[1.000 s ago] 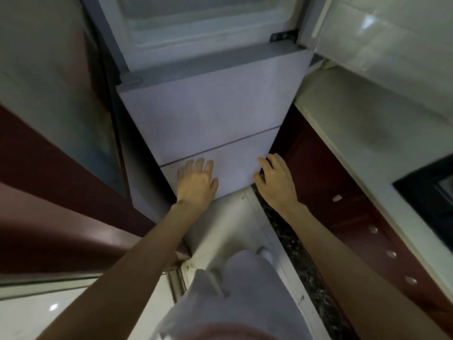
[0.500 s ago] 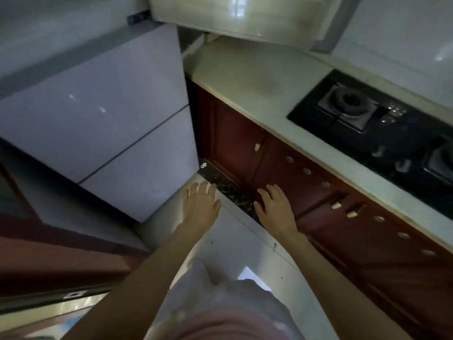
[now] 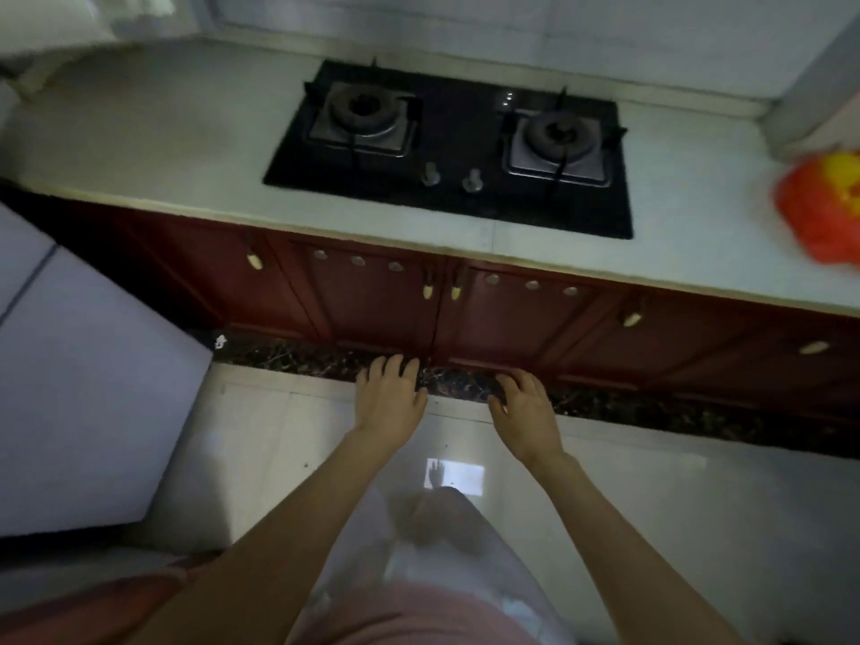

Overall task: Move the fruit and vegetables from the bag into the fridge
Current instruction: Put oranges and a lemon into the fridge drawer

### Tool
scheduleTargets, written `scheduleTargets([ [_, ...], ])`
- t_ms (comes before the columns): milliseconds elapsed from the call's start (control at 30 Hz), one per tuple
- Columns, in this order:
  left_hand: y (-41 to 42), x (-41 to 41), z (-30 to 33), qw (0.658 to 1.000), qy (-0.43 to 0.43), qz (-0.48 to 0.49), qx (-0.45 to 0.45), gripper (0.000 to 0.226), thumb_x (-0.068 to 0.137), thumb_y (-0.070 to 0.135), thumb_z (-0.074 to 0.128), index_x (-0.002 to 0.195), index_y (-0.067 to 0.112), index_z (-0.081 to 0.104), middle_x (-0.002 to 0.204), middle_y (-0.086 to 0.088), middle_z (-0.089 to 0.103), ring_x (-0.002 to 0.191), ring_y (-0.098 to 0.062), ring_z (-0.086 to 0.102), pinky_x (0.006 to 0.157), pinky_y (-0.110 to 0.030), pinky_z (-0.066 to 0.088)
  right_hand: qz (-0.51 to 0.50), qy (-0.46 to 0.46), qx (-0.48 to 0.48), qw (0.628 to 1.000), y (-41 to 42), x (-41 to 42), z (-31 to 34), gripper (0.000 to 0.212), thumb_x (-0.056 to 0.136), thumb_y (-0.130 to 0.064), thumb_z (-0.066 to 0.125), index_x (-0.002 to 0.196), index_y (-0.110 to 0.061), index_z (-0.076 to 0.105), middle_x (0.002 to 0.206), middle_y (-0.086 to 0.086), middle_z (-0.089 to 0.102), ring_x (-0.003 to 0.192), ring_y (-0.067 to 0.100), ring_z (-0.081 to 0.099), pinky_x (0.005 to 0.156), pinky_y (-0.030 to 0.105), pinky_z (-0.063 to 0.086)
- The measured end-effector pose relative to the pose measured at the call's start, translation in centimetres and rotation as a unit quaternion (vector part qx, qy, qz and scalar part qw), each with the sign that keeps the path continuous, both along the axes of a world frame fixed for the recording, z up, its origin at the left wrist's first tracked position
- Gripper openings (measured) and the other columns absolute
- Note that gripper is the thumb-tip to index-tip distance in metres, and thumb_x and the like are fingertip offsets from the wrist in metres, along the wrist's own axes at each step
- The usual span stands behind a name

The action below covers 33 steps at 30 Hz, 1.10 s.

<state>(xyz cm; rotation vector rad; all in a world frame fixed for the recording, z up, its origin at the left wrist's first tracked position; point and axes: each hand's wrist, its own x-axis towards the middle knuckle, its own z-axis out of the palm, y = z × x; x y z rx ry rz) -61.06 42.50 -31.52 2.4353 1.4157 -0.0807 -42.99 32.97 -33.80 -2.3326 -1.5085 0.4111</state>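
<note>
Red plastic bag (image 3: 826,209) sits at the right edge of the frame on the countertop (image 3: 153,132), right of the hob (image 3: 458,146). Left hand (image 3: 390,398) and right hand (image 3: 525,409) hang empty at centre, fingers loosely spread. Turn right and approach the bag before reaching (fridge (image 3: 70,365) at the left edge). No legible writing.

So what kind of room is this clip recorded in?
A home kitchen, most likely: a two-burner gas hob is set into a pale countertop, dark red cabinets run beneath it, and a fridge stands at the left.
</note>
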Motion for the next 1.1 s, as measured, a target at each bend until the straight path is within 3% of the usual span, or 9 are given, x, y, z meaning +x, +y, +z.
scheduleTargets([
  [133,-0.4,6.5,0.7,0.996,-0.007,-0.084,0.004,0.049,0.095,0.038,0.042,0.139,0.017,0.042,0.14,-0.003,0.046,0.131,-0.028,0.034,0.107,-0.042,0.027,-0.117,0.018,-0.018,0.993,-3.7,4.5,0.3,0.038,0.088,-0.014,0.06,0.123,0.002,0.057,0.126,0.027,0.052,0.12,0.041,0.045,0.103,0.046,0.036],
  [400,0.3,20.0,1.2,0.971,-0.027,-0.237,0.009,0.05,0.094,0.039,0.044,0.139,0.018,0.042,0.14,-0.003,0.046,0.131,-0.028,0.034,0.11,-0.043,0.025,-0.25,0.01,0.014,0.968,-6.1,12.8,1.0,0.033,0.084,-0.011,0.065,0.113,0.004,0.062,0.114,0.027,0.059,0.107,0.043,0.054,0.094,0.047,0.044],
  [767,4.9,40.0,3.2,0.896,-0.047,-0.44,0.025,0.051,0.093,0.042,0.045,0.138,0.019,0.041,0.141,-0.003,0.043,0.131,-0.028,0.031,0.11,-0.042,0.025,-0.422,-0.007,0.001,0.906,-5.5,25.7,4.0,0.039,0.094,-0.024,0.053,0.127,-0.003,0.054,0.13,0.02,0.052,0.124,0.035,0.043,0.105,0.04,0.033],
  [1100,1.3,53.6,2.7,0.845,-0.091,-0.527,0.014,0.048,0.093,0.037,0.048,0.136,0.016,0.045,0.142,-0.007,0.044,0.133,-0.03,0.032,0.11,-0.043,0.023,-0.51,-0.023,-0.011,0.86,-9.7,35.2,4.3,0.039,0.094,-0.027,0.051,0.127,-0.006,0.054,0.13,0.017,0.052,0.124,0.032,0.043,0.105,0.04,0.033],
])
